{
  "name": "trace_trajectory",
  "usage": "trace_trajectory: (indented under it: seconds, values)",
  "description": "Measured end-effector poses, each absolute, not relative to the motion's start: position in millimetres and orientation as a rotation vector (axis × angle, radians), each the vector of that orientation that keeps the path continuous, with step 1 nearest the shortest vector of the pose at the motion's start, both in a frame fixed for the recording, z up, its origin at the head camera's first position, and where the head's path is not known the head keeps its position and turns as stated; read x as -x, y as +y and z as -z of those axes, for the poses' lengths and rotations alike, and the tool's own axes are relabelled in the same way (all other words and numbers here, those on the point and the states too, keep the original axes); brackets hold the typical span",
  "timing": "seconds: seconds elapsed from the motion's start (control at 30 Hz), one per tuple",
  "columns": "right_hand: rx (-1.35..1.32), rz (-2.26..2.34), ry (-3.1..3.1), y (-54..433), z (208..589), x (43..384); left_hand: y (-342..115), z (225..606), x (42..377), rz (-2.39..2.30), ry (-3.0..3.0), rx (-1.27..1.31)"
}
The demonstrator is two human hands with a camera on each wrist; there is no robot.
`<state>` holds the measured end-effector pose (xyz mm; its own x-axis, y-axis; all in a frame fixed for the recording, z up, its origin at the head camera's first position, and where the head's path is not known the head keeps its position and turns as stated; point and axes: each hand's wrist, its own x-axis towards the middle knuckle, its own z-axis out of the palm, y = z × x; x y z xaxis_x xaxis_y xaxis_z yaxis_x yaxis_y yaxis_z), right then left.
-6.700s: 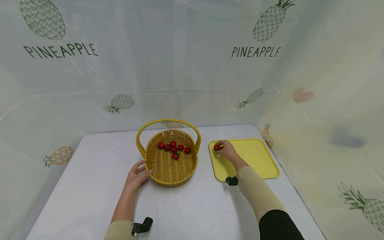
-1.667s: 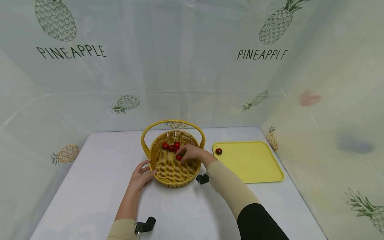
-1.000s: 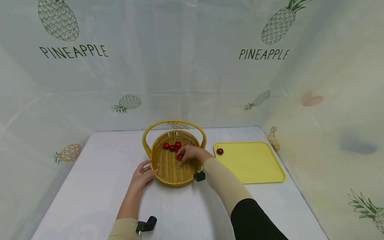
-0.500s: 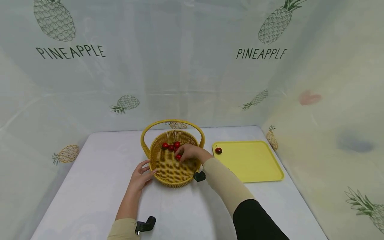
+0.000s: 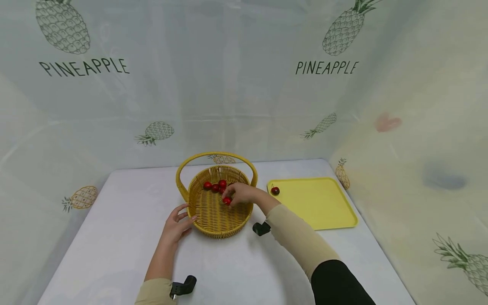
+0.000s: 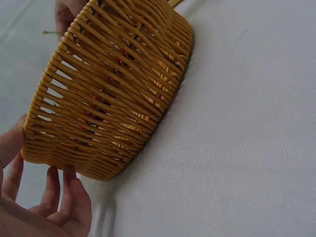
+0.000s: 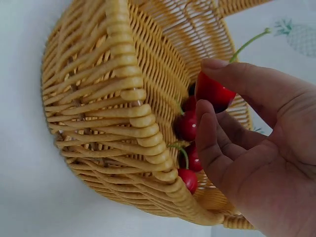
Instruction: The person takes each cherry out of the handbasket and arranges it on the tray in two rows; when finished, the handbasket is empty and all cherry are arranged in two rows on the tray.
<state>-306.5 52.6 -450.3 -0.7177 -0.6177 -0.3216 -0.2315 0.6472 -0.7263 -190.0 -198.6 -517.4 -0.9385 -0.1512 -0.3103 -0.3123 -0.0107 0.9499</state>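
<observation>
A yellow wicker basket with a tall arched handle stands on the table. Its left rim is held by my left hand, thumb over the edge and fingers against the outer wall, as the left wrist view shows. Over the basket's right part, my right hand pinches a red cherry with a green stem between thumb and fingers. Several other cherries lie in the back of the basket, partly hidden by that hand. A single dark cherry rests in the left back corner of the yellow tray.
The tray lies flat to the right of the basket on the white table. Behind and beside the table hangs a curtain printed with pineapples. A black wrist camera sits on the left forearm.
From the tray's left corner, my right hand has moved left to the basket, leaving one cherry on the tray. It now pinches another cherry. My left hand stays at the basket rim.
</observation>
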Motion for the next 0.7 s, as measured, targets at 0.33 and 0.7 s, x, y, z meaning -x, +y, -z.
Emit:
trace_trajectory:
  seconds: [0.33,0.7]
  values:
    - [0.713,0.971,2.248,66.2,442.9,290.2,-197.2,515.3,189.2,-2.083,2.131,0.504]
    - [0.805,0.967,2.251,91.6,433.8,272.6,-197.4,515.3,189.4,-2.088,2.123,0.489]
